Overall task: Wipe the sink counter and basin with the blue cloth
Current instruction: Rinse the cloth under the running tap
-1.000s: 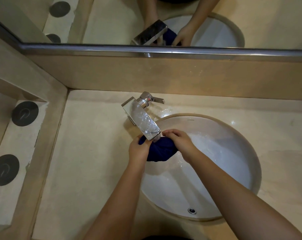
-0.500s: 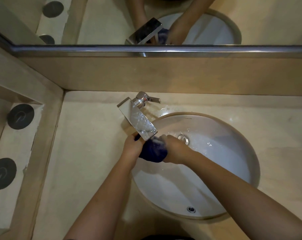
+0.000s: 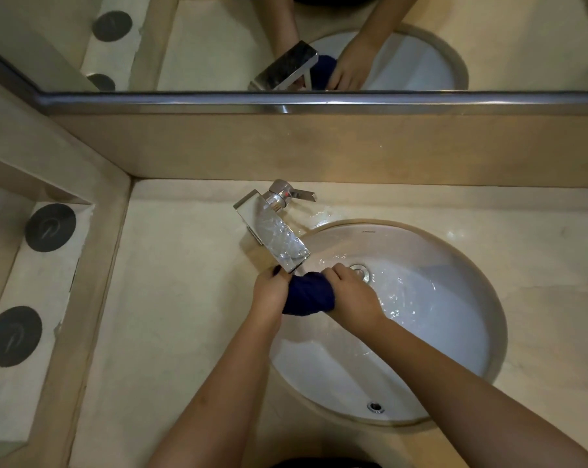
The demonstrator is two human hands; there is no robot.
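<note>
Left hand [image 3: 269, 292] and right hand [image 3: 348, 295] each grip one end of the bunched blue cloth [image 3: 308, 293], held just under the tap [image 3: 279, 238] spout, above the basin [image 3: 437, 332]. Water lies around the drain [image 3: 360, 270]. A printed mark [image 3: 368, 232] on the far rim is too small to read.

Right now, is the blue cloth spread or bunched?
Bunched: the left hand and right hand grip the blue cloth as a wad by the faucet.
</note>
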